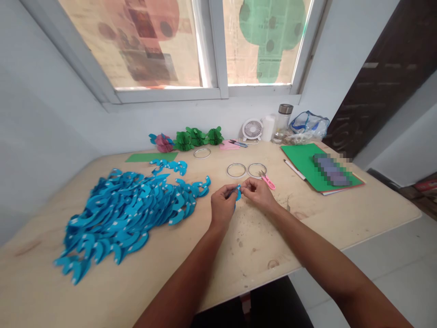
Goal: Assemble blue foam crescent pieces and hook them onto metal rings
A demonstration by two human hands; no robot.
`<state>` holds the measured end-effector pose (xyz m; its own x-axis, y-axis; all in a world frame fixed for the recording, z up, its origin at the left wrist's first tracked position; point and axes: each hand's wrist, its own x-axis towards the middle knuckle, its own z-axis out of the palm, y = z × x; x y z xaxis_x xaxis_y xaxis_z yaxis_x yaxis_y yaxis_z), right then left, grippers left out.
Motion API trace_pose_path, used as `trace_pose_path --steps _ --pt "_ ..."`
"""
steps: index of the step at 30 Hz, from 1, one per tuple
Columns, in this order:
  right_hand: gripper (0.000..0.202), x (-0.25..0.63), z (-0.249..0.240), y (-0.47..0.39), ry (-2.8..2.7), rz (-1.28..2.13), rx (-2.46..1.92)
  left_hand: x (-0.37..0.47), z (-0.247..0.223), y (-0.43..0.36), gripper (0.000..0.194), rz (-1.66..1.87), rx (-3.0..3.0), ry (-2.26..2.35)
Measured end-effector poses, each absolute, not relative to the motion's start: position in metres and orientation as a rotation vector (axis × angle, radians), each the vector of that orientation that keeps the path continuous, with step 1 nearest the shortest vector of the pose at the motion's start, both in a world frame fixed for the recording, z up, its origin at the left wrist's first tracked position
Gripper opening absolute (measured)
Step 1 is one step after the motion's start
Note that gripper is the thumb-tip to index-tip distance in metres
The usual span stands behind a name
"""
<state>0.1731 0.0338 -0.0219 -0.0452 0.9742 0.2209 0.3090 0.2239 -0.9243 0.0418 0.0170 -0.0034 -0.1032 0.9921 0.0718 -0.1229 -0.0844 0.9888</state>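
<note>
Near the middle of the table, my left hand (223,200) is closed on a small blue paper piece (238,195), mostly hidden by the fingers. My right hand (257,193) pinches at the upper edge of that piece; whatever lies between its fingertips is too small to make out. Left of my hands spreads a big heap of curved blue paper pieces (129,209) dotted with small white squares. Just beyond my right hand lie pink-handled thread snips (268,180), their tips over a thin tape roll (252,164). Another tape roll (236,176) is beside it.
Green paper ornaments (196,136) and a pink one (164,143) line the wall. A small white fan (252,130), a glass bottle (282,120) and a plastic bag (309,125) stand at the back. Green sheets (300,159) and a pen (294,169) lie right.
</note>
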Motion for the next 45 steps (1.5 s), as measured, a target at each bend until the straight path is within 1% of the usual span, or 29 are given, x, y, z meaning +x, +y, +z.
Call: trace_pose_path --steps 21,32,37,41,45 --pt "0.009 0.172 -0.029 0.037 -1.513 0.888 -1.263 0.041 -0.006 0.017 0.016 1.328 1.190 1.210" --pt "0.008 0.169 -0.027 0.032 -1.545 0.790 -1.319 0.042 -0.005 0.017 0.015 1.359 1.131 1.155" --pt "0.011 0.168 -0.028 0.031 -1.568 0.773 -1.315 0.041 -0.005 0.018 0.016 1.364 1.135 1.191" --pt "0.015 0.167 -0.023 0.028 -1.650 0.683 -1.323 0.040 -0.005 0.018 0.018 1.365 1.149 1.233" --pt "0.013 0.165 -0.015 0.021 -1.786 0.459 -1.370 0.039 -0.007 0.019 0.018 1.375 1.162 1.252"
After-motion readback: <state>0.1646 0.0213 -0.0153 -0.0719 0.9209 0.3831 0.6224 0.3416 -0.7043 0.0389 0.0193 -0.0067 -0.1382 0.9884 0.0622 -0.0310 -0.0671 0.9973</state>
